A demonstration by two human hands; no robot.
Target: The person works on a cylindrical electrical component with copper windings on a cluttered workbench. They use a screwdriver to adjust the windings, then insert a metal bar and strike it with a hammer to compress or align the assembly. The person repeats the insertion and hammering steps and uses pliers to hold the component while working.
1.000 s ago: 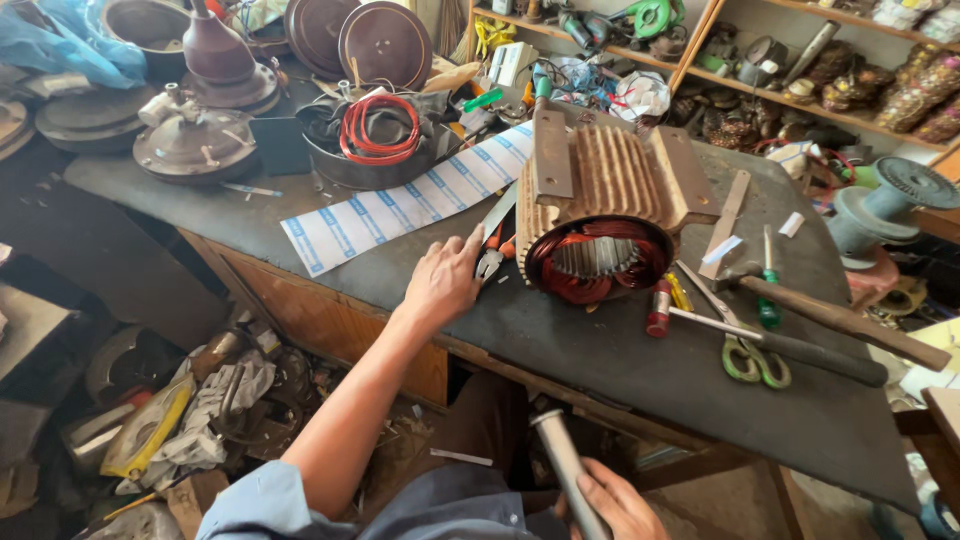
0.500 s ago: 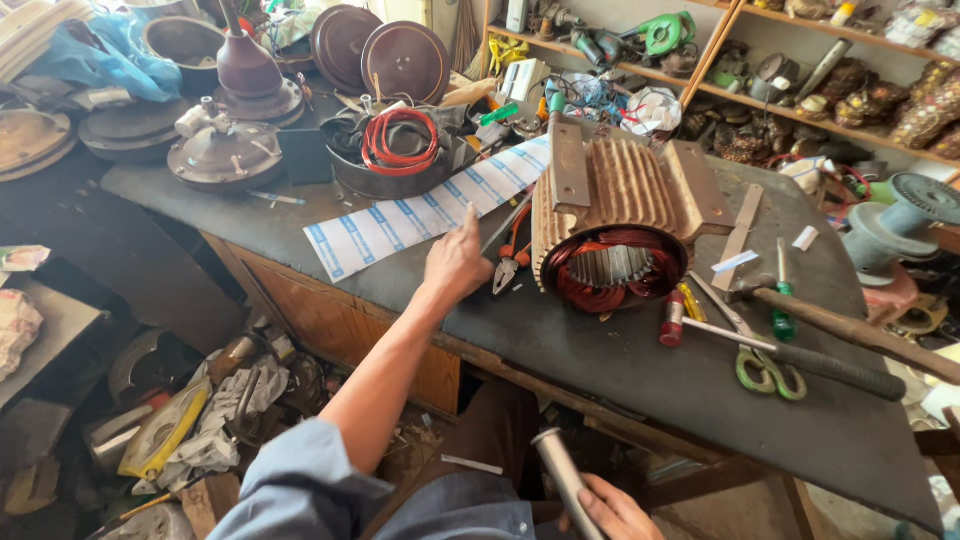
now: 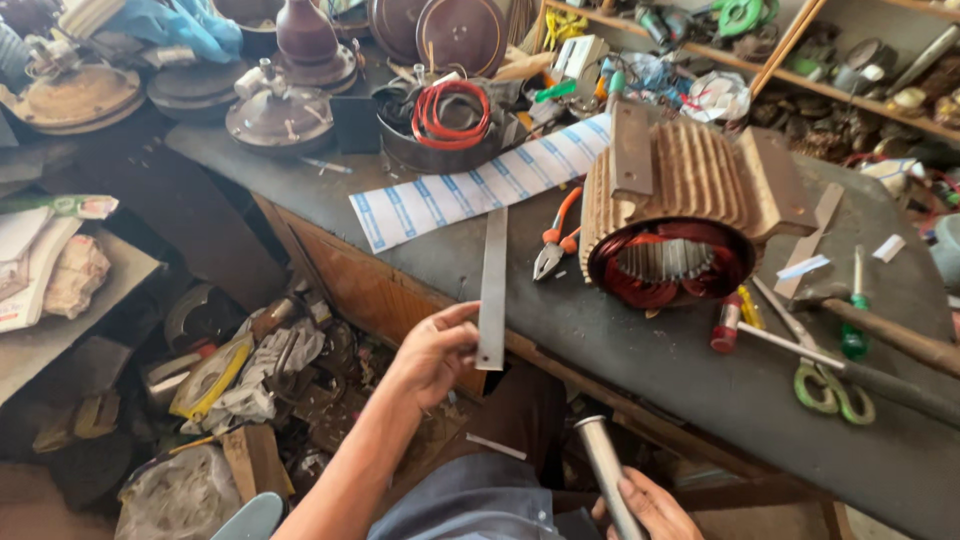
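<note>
My left hand (image 3: 432,355) grips the lower end of a long flat grey metal strip (image 3: 492,285), held upright off the bench's front edge. My right hand (image 3: 648,508), low at the frame's bottom, is closed around a silver metal rod (image 3: 606,470). On the dark workbench (image 3: 620,330) lies a finned motor stator (image 3: 690,205) with red copper windings facing me. Orange-handled pliers (image 3: 555,240) lie just left of the stator.
A blue-and-white striped paper strip (image 3: 470,190) crosses the bench. A red screwdriver (image 3: 728,322), green-handled scissors (image 3: 825,385) and a hammer (image 3: 890,335) lie right of the stator. Fan parts and a pan of red wire coils (image 3: 445,120) crowd the back. Clutter covers the floor below.
My left hand left the bench beside the pliers and pulled back toward me, now holding the grey metal strip. The view shifted left.
</note>
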